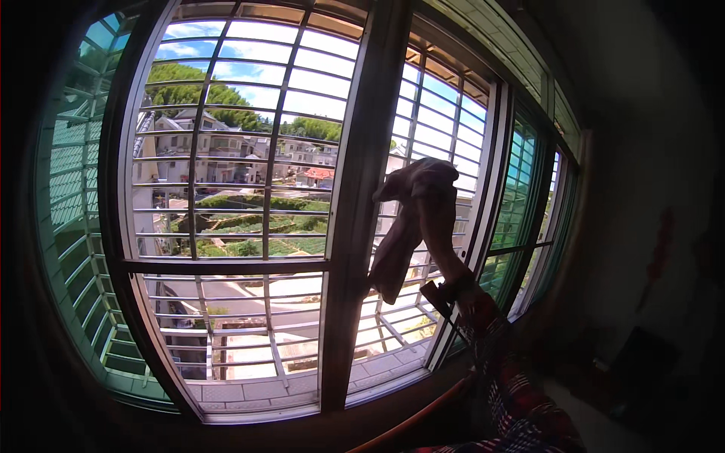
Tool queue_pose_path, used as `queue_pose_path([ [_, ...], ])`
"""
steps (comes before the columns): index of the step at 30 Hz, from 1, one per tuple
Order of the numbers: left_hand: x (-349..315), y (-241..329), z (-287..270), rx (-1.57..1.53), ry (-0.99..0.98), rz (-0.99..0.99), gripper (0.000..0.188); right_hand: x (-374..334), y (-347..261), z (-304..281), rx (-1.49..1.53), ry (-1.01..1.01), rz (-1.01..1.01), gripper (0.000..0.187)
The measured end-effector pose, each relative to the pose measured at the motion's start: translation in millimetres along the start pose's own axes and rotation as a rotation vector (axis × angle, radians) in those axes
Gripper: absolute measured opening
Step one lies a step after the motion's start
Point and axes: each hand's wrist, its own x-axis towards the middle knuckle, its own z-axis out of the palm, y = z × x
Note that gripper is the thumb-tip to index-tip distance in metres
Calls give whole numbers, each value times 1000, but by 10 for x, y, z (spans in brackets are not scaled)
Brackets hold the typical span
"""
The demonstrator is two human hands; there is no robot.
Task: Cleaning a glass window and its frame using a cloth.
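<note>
Dark cloth (396, 260) beside window post (368, 136), right hand (429, 177) apparently closed on it; work looks underway, amount done unclear.

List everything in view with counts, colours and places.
Cloth: one, greyish, centre
Window frames: several, dark, mid-picture
Bars: many, silvery, outside
Tinted panes: several, green, both sides
Houses: several, pale, outside
Roof: one, orange-red, among houses
Trees: many, green, behind houses
Garden plots: several, green, below houses
Sky: one, blue and white, top
Rod-like thing: one, brown, lower edge
Wrist strap: one, dark, right of centre
Plaid sleeve: at least one, dark red, lower right
Right hand: one, shadowed, gripping cloth
</note>
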Motion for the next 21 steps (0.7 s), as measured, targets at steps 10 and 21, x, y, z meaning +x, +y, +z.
queue_pose_path([
  [10,100,38,-107,-91,-100,-151,39,1479,440,529,-446,-39,-263,66],
  [21,632,-74,-1046,-134,21,-190,38,1760,811,1044,-578,70,-510,57],
])
